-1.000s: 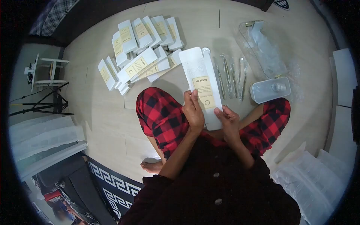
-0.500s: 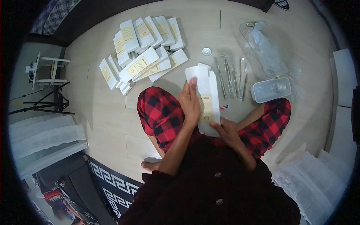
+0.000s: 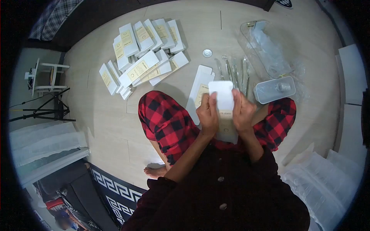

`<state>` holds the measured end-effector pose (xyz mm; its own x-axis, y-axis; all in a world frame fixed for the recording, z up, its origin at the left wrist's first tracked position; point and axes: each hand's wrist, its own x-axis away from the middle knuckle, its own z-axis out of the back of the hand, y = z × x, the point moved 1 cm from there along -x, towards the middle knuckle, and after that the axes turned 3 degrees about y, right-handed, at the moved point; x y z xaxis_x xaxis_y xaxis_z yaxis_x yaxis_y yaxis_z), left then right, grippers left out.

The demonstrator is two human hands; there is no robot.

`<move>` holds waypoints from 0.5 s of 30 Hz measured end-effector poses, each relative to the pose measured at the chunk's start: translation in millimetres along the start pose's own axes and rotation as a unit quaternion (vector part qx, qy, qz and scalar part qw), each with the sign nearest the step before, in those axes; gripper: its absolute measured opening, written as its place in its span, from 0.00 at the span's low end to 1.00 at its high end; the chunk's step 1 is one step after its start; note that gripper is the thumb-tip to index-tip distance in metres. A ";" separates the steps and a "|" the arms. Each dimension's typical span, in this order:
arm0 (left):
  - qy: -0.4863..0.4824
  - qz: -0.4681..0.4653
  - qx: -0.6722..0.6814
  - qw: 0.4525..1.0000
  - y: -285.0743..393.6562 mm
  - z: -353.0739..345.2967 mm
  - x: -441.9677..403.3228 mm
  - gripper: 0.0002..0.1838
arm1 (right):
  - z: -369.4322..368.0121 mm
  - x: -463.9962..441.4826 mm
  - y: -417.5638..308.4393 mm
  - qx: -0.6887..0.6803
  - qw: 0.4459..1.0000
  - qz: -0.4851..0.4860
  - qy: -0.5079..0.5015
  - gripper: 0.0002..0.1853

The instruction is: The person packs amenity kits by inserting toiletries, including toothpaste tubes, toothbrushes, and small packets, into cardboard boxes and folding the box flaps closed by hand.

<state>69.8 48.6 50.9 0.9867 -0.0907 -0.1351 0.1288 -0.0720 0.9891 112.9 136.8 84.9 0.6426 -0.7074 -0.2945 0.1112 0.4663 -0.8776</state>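
A white box (image 3: pixel 224 101) with a cream label is held upright between both hands, close to my lap. My left hand (image 3: pixel 209 115) grips its left edge, thumb near the top. On the right edge, my right hand (image 3: pixel 243 111) is closed in the same way. Behind and left of it, a flat white carton (image 3: pixel 199 85) with a cream label lies on the floor. Several wrapped slim items (image 3: pixel 236 73) lie beyond my hands, and a small round silvery item (image 3: pixel 207 53) sits left of them.
Many labelled white boxes (image 3: pixel 141 68) are piled at the upper left. A translucent tub (image 3: pixel 262 91) holds a round clear item; behind it lies a clear plastic bag (image 3: pixel 268 50). A black tripod (image 3: pixel 46 107) stands left, and white plastic packages (image 3: pixel 316 184) lie lower right.
One labelled carton now lies flat on the floor. Both hands have come to opposite edges of the box, which faces up toward the camera. The small red-and-blue item is no longer visible.
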 end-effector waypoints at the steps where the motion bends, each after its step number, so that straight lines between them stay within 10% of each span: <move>1: -0.006 -0.011 -0.042 0.999 8.7 -4.3 -0.8 0.15 | 0.1 -3.3 -0.3 0.040 0.999 0.002 0.007 0.14; 15: 0.128 0.235 0.223 0.938 -44.1 25.9 -42.8 0.12 | -7.9 70.5 18.1 0.174 0.966 0.033 -0.187 0.08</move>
<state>19.3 30.0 11.6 0.9231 0.0201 0.3840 -0.3243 -0.4961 0.8054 154.2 91.2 45.2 0.8785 -0.4590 -0.1323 0.2661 0.7003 -0.6624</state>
